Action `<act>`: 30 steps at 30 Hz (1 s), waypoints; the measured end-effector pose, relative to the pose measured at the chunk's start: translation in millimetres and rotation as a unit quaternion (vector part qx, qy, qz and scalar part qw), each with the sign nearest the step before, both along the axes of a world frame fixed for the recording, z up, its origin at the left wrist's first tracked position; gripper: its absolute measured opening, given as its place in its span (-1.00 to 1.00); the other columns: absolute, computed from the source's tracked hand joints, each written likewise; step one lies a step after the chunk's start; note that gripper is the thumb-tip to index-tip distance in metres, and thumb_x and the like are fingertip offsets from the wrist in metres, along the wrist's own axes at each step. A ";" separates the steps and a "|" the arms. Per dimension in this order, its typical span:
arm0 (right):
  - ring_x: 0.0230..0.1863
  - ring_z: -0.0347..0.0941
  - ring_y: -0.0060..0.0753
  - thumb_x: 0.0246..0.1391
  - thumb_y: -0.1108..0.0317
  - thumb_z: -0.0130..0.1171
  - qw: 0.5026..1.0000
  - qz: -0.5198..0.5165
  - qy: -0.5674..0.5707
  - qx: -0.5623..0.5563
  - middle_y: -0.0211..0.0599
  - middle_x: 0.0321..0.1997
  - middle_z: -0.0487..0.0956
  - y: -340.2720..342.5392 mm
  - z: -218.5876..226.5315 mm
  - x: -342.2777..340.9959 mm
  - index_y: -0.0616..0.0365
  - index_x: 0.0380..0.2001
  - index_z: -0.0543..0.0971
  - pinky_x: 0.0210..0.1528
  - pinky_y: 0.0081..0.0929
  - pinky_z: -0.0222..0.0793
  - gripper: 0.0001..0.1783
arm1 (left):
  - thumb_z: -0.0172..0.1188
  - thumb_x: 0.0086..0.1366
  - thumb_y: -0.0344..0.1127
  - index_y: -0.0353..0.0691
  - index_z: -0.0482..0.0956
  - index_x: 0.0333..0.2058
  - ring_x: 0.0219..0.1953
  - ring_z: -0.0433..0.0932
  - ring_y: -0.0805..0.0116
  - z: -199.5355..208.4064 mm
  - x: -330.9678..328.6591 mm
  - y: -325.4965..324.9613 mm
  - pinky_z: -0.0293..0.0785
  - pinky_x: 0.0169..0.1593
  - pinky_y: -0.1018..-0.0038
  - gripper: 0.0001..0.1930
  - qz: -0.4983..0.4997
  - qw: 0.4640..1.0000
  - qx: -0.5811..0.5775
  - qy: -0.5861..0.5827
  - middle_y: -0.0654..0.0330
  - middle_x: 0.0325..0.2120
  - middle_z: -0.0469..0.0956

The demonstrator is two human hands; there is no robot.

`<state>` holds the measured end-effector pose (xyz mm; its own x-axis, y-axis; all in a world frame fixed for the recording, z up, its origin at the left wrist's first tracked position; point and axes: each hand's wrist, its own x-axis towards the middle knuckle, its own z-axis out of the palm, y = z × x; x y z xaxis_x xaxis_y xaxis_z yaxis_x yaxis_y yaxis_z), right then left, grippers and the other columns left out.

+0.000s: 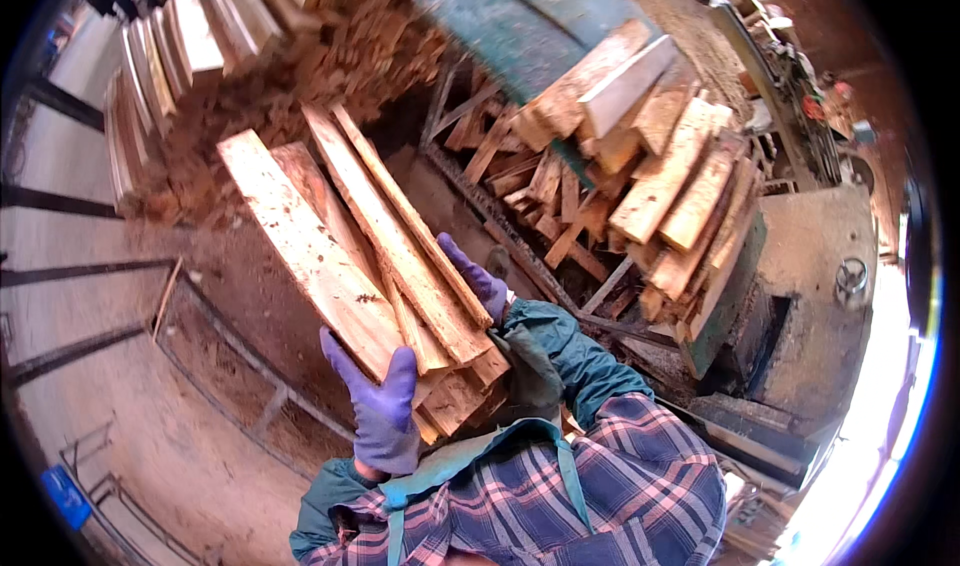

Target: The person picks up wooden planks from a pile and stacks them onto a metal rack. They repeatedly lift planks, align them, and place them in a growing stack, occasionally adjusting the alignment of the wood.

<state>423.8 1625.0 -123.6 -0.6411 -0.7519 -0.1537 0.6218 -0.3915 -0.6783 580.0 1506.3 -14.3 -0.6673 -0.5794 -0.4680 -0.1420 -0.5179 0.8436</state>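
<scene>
A loose bundle of several rough wooden boards (pixel 310 241) is held in front of my body, slanting away to the upper left. My left hand (pixel 385 411), in a purple and grey glove, grips its left side near the close end, thumb over the top board. My right hand (pixel 478 281), gloved alike, holds the right side; its fingertips are partly hidden by the boards. The near ends of the boards come close to my apron (pixel 470 456). To the right, a separate pile of boards (pixel 690 176) lies on the machine.
A blue-green metal tabletop (pixel 510 26) stands at the far middle, with wood offcuts (pixel 550 191) inside the frame below. Stacked boards (pixel 200 41) line the far left. A metal rail (pixel 270 366) curves at my left. On the right is a machine handwheel (pixel 851 278).
</scene>
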 end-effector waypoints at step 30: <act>0.25 0.32 -0.07 0.15 0.26 0.24 0.538 -0.369 0.509 0.562 0.01 0.22 0.41 182.2 114.3 -200.8 0.34 0.17 0.39 0.30 -0.23 0.22 -0.42 | 0.20 0.27 -0.14 -0.28 0.49 0.04 -0.19 0.57 0.28 -101.2 -296.9 31.7 0.50 -0.08 0.36 -0.56 -0.322 0.916 -0.198 0.132 0.07 -0.21 0.61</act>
